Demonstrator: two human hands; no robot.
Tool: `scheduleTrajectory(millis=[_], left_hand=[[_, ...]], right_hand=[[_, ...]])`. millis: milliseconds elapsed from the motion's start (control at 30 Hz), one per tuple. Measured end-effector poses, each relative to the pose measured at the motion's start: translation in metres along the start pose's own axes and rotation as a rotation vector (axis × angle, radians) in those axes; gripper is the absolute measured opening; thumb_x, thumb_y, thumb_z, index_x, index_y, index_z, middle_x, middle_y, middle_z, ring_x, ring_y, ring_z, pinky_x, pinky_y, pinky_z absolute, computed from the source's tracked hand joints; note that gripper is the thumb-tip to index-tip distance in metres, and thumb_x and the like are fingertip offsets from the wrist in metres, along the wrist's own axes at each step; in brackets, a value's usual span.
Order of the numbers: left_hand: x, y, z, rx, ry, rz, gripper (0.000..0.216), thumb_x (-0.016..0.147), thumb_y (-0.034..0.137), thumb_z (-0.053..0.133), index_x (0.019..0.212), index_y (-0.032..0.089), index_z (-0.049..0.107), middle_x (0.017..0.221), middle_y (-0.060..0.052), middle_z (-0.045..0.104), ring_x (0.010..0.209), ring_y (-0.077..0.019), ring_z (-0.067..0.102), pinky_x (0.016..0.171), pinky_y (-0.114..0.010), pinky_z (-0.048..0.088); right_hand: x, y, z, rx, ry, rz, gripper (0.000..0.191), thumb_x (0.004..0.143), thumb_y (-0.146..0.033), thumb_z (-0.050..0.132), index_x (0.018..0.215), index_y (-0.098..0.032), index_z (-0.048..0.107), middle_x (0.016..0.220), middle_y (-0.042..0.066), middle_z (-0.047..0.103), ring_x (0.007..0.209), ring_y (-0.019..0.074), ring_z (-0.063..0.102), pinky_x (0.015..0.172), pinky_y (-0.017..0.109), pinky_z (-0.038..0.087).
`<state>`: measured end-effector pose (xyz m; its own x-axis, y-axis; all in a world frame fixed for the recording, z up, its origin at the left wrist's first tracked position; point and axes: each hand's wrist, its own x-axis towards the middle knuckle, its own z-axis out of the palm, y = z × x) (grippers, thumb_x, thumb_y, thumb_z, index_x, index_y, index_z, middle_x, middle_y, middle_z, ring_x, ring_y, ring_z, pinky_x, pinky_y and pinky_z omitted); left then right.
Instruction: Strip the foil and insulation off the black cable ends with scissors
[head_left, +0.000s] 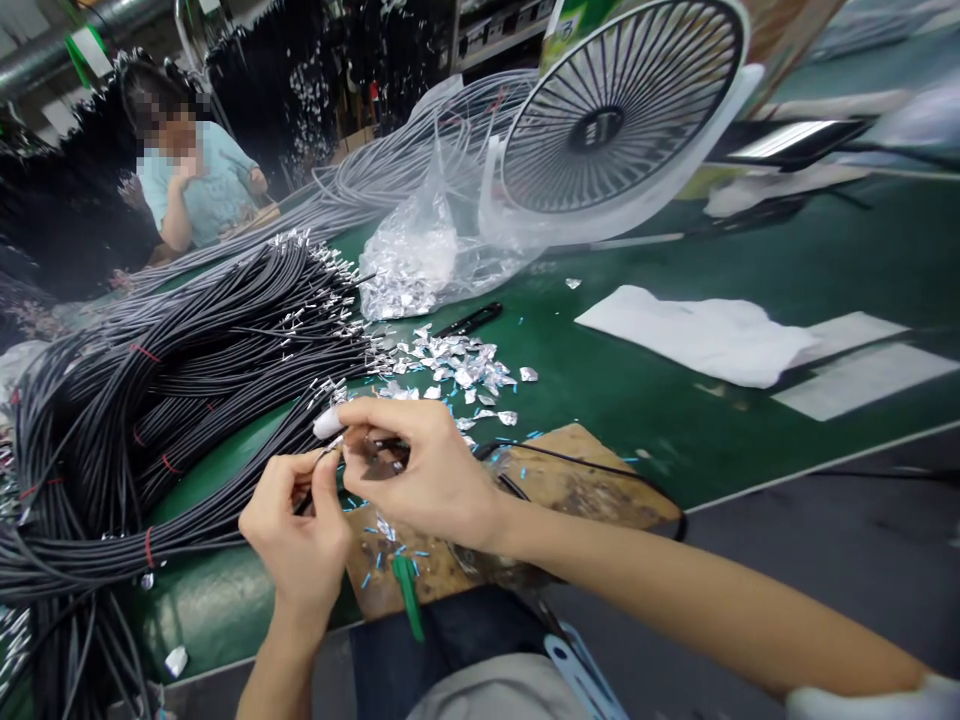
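Note:
My left hand pinches the end of a thin black cable between thumb and fingers. My right hand is closed round a small dark cutting tool held against that cable end; its index finger wears a white fingertip cover. Both hands hover over a worn wooden board strewn with blue insulation bits. A big bundle of black cables with foil-wrapped ends lies to the left on the green table.
Foil scraps and a clear plastic bag lie behind the hands. A white desk fan stands at the back. White paper sheets lie right. A black pen-like tool rests nearby. Another person sits far left.

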<state>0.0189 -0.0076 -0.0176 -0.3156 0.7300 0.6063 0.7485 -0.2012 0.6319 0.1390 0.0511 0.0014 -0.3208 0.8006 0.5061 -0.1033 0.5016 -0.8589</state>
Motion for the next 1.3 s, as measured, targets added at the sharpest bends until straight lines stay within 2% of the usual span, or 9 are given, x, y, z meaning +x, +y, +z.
scheduleTrajectory(millis=[200,300,433,500,667,767,967,1133,1300], left_hand=[[-0.001,0.003,0.006,0.478,0.058,0.353,0.011,0.081,0.012,0.058,0.073,0.016,0.064,0.059,0.002,0.057,0.055,-0.0090,0.051,0.051,-0.021,0.031],[0.004,0.002,0.007,0.410,0.022,0.260,0.015,0.080,0.012,0.056,0.070,0.018,0.065,0.062,0.002,0.059,0.056,-0.0085,0.052,0.053,-0.020,0.033],[0.013,-0.001,0.004,-0.054,-0.162,-0.072,0.016,0.082,0.024,0.056,0.070,0.016,0.064,0.060,0.001,0.062,0.053,-0.0103,0.056,0.051,-0.020,0.040],[0.014,0.000,0.003,-0.084,-0.118,-0.090,0.017,0.083,0.025,0.056,0.071,0.016,0.064,0.061,0.000,0.062,0.053,-0.0104,0.056,0.051,-0.020,0.041],[0.003,0.002,0.011,0.425,0.089,0.324,0.018,0.082,0.014,0.053,0.065,0.017,0.060,0.059,0.002,0.055,0.052,-0.0084,0.047,0.051,-0.022,0.030],[0.002,-0.002,0.014,0.609,0.090,0.362,0.023,0.081,0.011,0.052,0.059,0.018,0.056,0.055,0.003,0.051,0.050,-0.0088,0.044,0.049,-0.026,0.023],[0.020,-0.013,0.000,0.025,-0.128,-0.055,0.014,0.082,0.026,0.060,0.073,0.017,0.065,0.066,0.001,0.062,0.059,-0.0100,0.057,0.056,-0.020,0.043],[0.018,-0.014,-0.006,-0.113,0.055,-0.076,0.012,0.077,0.027,0.067,0.085,0.018,0.067,0.077,0.000,0.065,0.067,-0.0101,0.062,0.061,-0.019,0.049],[0.009,-0.015,-0.006,-0.083,0.103,-0.038,0.008,0.083,0.026,0.062,0.085,0.019,0.066,0.063,0.004,0.057,0.052,-0.0069,0.053,0.051,-0.017,0.044]], right_hand=[[-0.006,0.007,-0.004,-0.240,-0.015,-0.188,0.036,0.071,-0.008,0.050,0.099,-0.009,0.072,0.078,0.007,0.070,0.064,0.0126,0.060,0.058,0.023,0.048],[-0.003,0.008,-0.005,-0.215,-0.008,-0.133,0.038,0.068,-0.008,0.050,0.098,-0.008,0.073,0.073,0.006,0.070,0.060,0.0119,0.059,0.055,0.023,0.047],[0.002,0.006,-0.004,-0.121,0.032,-0.040,0.039,0.067,-0.011,0.051,0.097,-0.010,0.075,0.071,0.004,0.070,0.055,0.0098,0.055,0.051,0.022,0.045],[0.002,0.005,-0.003,-0.120,0.015,-0.055,0.040,0.067,-0.011,0.051,0.099,-0.011,0.075,0.073,0.004,0.071,0.056,0.0095,0.055,0.052,0.022,0.045],[-0.001,0.004,-0.006,-0.130,0.013,0.021,0.043,0.065,-0.011,0.050,0.099,-0.011,0.076,0.072,0.005,0.071,0.056,0.0103,0.054,0.053,0.023,0.044],[-0.001,0.005,-0.007,-0.111,0.011,0.082,0.042,0.061,-0.012,0.052,0.095,-0.011,0.077,0.068,0.003,0.069,0.053,0.0093,0.050,0.052,0.023,0.042],[0.003,0.002,-0.011,-0.065,0.137,0.196,0.042,0.070,-0.021,0.055,0.107,-0.010,0.073,0.065,0.003,0.066,0.051,0.0095,0.047,0.052,0.024,0.042],[0.003,-0.002,-0.014,-0.313,-0.051,0.231,0.046,0.077,-0.040,0.064,0.118,-0.020,0.065,0.075,0.002,0.069,0.068,0.0185,0.061,0.068,0.033,0.045],[0.001,-0.003,-0.013,-0.326,-0.118,0.105,0.026,0.090,-0.032,0.053,0.107,-0.018,0.066,0.093,0.005,0.069,0.081,0.0182,0.062,0.072,0.031,0.044]])
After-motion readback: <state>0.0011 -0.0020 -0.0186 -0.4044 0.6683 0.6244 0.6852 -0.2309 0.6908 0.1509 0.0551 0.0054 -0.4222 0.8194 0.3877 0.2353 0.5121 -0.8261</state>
